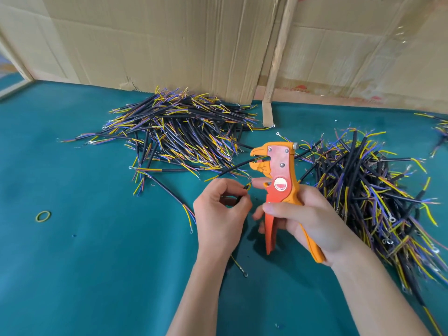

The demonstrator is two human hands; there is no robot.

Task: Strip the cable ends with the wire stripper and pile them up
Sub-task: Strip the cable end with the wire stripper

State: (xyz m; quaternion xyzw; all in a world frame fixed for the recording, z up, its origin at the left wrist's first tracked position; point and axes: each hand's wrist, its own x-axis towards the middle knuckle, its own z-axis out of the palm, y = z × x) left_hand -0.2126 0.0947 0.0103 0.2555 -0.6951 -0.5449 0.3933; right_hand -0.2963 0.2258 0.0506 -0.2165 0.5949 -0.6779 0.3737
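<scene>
Left hand (219,214) curled, pinching a black cable (238,199) between thumb and fingertips; yellow wire tip shows just above the fingers. Further left on the green table (84,263): a rubber band (43,216). Behind, a large pile (184,132) of cables against cardboard (169,40). Right hand (308,221) wraps the orange stripper (278,183) handles, tool upright, a cable end in its mouth. Second pile (368,190) at far right.

Yellow rubber band (43,216), perhaps; cardboard sheets (169,44) behind.
</scene>
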